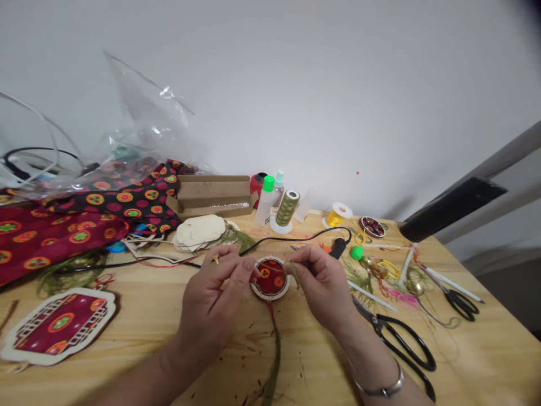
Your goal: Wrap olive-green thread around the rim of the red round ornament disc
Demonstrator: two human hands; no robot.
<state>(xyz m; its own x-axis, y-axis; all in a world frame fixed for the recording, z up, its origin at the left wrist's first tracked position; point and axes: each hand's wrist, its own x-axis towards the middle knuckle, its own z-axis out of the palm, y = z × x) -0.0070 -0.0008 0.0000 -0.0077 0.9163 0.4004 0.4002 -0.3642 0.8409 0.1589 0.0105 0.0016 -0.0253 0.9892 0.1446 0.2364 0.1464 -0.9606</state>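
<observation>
A round pendant (271, 286) with a white rim and dark red patterned fabric lies on the wooden table, between and beyond my hands. From its lower edge a red cord leads into an olive-green tassel (276, 352) that hangs toward me. My left hand (217, 290), with a ring on one finger, pinches one end of a thin greenish thread above the pendant's left side. At the right side my right hand (323, 285) pinches the same thread, and a short loose end (295, 276) shows by its fingertips. The thread runs faintly across the pendant between them.
Large black-handled scissors (397, 338) lie by my right forearm, smaller scissors (459, 301) farther right. A green thread spool (288, 208), a green-capped bottle (265, 200) and an open cardboard box (213, 197) stand behind. A larger fabric ornament (63, 324) lies left. A black cable (291, 237) crosses the table.
</observation>
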